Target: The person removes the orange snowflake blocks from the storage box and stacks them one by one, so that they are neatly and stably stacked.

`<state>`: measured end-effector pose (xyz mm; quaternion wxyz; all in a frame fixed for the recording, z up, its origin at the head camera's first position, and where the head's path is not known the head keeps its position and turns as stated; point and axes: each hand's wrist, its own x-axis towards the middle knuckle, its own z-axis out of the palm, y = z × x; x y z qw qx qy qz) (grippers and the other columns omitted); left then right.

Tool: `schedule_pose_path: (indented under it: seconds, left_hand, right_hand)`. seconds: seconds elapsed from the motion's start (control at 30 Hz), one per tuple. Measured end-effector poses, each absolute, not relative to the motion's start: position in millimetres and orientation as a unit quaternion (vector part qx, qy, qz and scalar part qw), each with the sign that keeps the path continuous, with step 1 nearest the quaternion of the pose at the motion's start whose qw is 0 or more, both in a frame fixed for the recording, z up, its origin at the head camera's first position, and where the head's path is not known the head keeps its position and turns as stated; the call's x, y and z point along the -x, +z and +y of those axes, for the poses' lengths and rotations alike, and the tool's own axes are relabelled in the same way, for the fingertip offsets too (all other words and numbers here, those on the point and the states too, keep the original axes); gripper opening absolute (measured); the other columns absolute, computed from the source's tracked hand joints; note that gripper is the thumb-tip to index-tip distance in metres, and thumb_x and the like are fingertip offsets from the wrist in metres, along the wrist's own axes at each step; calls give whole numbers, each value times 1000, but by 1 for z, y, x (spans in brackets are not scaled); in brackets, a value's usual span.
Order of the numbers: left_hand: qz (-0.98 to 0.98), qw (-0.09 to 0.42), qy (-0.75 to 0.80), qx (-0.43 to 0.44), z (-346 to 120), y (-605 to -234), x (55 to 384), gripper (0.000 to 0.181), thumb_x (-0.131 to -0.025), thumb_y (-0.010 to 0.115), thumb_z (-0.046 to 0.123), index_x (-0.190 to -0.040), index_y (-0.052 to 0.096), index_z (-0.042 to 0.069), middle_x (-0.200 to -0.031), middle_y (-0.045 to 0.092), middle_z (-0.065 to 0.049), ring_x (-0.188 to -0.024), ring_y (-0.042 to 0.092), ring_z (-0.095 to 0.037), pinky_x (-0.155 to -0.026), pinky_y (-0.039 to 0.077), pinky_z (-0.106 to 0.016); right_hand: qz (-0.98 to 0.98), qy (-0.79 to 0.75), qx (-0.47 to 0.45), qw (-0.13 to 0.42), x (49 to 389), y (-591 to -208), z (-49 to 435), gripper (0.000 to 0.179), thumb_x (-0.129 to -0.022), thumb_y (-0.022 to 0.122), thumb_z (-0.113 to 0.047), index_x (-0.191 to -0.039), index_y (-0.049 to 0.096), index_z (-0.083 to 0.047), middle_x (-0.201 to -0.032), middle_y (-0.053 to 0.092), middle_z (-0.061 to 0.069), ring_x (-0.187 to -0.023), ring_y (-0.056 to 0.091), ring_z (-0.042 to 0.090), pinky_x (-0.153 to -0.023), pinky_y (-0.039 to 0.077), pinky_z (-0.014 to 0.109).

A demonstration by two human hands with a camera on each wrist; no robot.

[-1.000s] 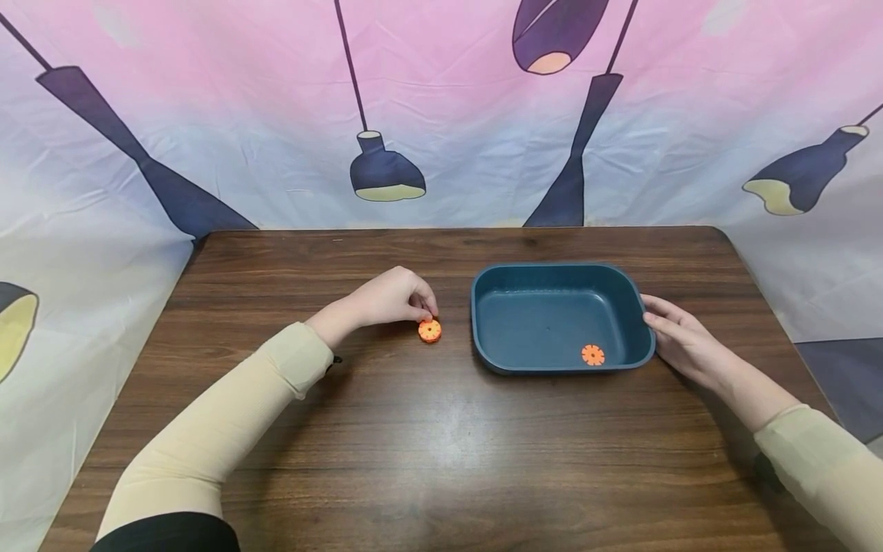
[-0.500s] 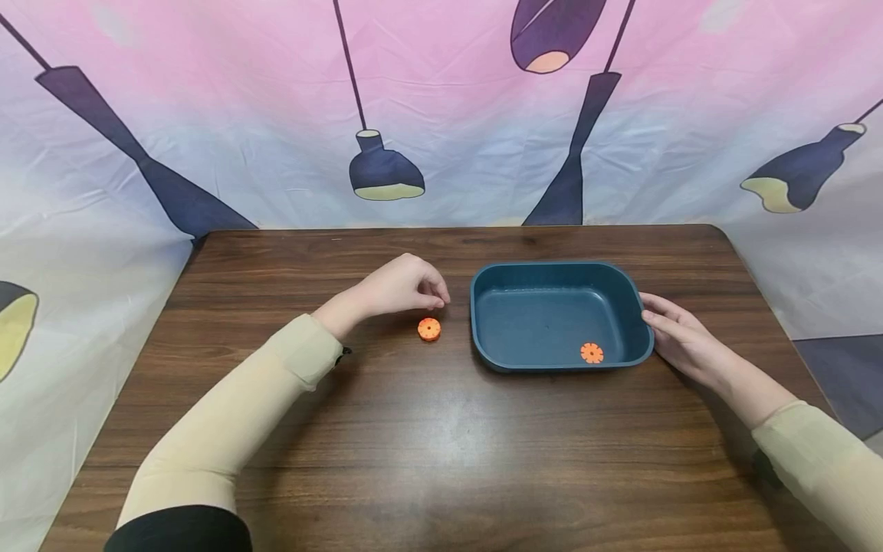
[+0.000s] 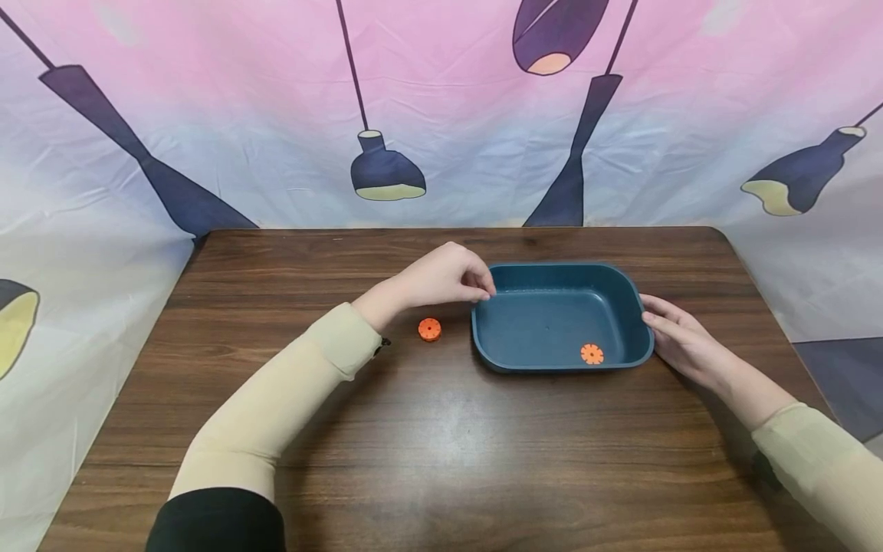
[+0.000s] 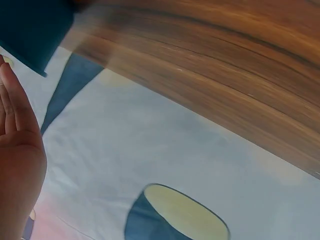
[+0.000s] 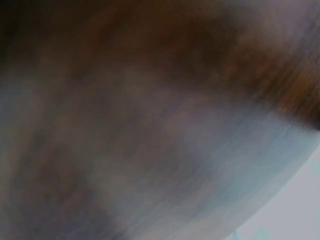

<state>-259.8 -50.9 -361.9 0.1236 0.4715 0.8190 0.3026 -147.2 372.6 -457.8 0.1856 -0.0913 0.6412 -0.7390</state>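
In the head view, my left hand hovers at the far-left corner of the blue-green tray, its thumb and fingertips drawn together; no piece shows between them. One small orange notched disc lies inside the tray, near the front right. Left of the tray, a short stack of orange notched discs sits on the table. My right hand touches the tray's right end with fairly straight fingers, the thumb at the rim. The left wrist view catches part of my hand and the tray's wall.
The dark wooden table runs back to a fabric backdrop printed with hanging lamps. Blur fills the right wrist view.
My left hand has left the disc stack, rising and moving right to the tray's far-left corner. The right hand, the tray and the disc in it stay put.
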Motion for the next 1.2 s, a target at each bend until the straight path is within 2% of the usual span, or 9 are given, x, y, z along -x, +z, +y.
schedule_pose_path:
  seconds: [0.53, 0.87, 1.2]
  left_hand:
    - [804, 168, 301, -484, -2, -376, 259, 12, -100, 75, 11, -107, 84, 8, -102, 82, -1, -87, 75, -9, -80, 57, -20]
    - [795, 185, 287, -501, 25, -394, 255, 12, -101, 74, 12, -108, 83, 8, -107, 82, -4, -93, 75, -13, -81, 56, -17]
    - [786, 207, 303, -497, 54, -403, 250, 19, -101, 74, 12, -118, 79, 6, -113, 80, -6, -101, 74, -14, -88, 55, -15]
  right_hand:
    - [649, -734, 74, 183, 147, -457, 372, 37, -115, 39, -10, -139, 59, -31, -136, 67, -20, -125, 62, -8, -100, 51, 11]
    - [636, -745, 79, 183, 147, -457, 371, 38, -115, 39, -9, -139, 60, -29, -137, 67, -18, -125, 63, -7, -100, 52, 12]
    - [635, -747, 81, 180, 147, -459, 373, 40, -115, 38, -8, -139, 61, -30, -138, 66, -19, -126, 63, -7, -100, 51, 11]
